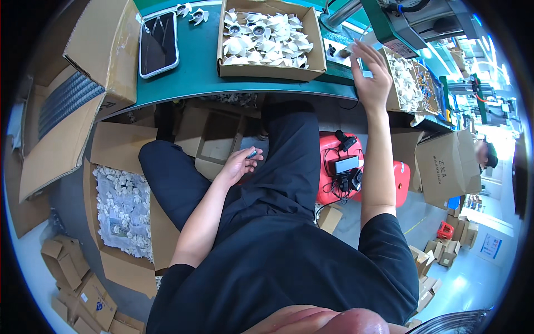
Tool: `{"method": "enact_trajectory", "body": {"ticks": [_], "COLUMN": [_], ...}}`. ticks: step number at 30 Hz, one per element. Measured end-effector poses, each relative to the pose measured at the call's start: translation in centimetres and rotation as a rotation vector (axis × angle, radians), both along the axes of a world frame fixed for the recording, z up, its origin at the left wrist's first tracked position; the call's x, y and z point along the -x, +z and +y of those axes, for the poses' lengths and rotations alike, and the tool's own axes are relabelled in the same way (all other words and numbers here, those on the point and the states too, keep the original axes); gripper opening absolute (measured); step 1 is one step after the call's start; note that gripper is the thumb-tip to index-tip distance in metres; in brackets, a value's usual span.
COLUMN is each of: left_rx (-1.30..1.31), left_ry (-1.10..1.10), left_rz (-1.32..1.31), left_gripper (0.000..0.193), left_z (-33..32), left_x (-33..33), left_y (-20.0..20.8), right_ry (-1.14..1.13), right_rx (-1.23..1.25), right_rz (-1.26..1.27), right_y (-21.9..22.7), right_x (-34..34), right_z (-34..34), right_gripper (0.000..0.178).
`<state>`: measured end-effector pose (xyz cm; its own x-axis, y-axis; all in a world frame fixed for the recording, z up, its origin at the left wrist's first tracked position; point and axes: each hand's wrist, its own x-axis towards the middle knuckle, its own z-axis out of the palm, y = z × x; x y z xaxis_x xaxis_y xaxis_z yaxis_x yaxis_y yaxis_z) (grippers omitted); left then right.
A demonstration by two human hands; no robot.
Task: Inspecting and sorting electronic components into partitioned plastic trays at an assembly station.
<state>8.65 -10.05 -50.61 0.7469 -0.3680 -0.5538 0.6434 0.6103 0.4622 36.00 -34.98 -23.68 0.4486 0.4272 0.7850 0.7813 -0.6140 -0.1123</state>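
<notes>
Biggest thing here is the green workbench (194, 79), and we'll use the cardboard tray of white fan impellers (267, 71) on it as our landmark. Well left of that tray we've got a tall open carton (118, 55) with grey ribbed stuff inside. On the floor, down-left of the tray, an open carton (122, 270) holds lots of small white parts; its flaps are folded out, probably so we can reach in easily.

Down-right of the tray is a red stool (327, 195) piled with a power adapter and black cables, likely parked there to keep the bench free. Right of the tray sits another box of white impellers (405, 83), so we'd guess both are kept within arm's reach.

Our right hand (371, 75) is just right of the tray, by a small bench fixture (335, 51). Its fingers are mostly straight and loosely fanned; a pale bit shows near the tips, but we can't tell if it's gripped. The phone (158, 45) lies left of the tray, with loose impellers (198, 16) between them.

Our left hand (239, 166) is below the tray, over our lap, fingers curled, pinching a small dark metallic piece (252, 154), seemingly lightly.
</notes>
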Motion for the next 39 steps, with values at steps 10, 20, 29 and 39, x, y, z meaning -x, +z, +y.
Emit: {"method": "enact_trajectory", "body": {"ticks": [10, 20, 29, 39], "left_rx": [0.049, 0.045, 0.013, 0.088], "left_ry": [0.039, 0.050, 0.061, 0.081], "left_rz": [-0.035, -0.095, -0.118, -0.202], "left_gripper": [0.041, 0.042, 0.038, 0.036], "left_z": [0.5, 0.5, 0.4, 0.6], "left_x": [0.0, -0.5, 0.6, 0.2], "left_y": [-0.1, 0.1, -0.9, 0.9], "right_ry": [0.385, -0.240, 0.046, -0.068], "right_rx": [-1.099, -0.323, -0.429, -0.179], "right_rz": [0.616, 0.422, 0.503, 0.368], "right_y": [0.4, -3.0, -3.0, -0.1], "right_x": [-7.7, -9.4, -1.8, 5.9], "right_z": [-6.1, -4.7, -0.1, 8.3], "right_gripper": [0.020, 0.035, 0.043, 0.060]}}
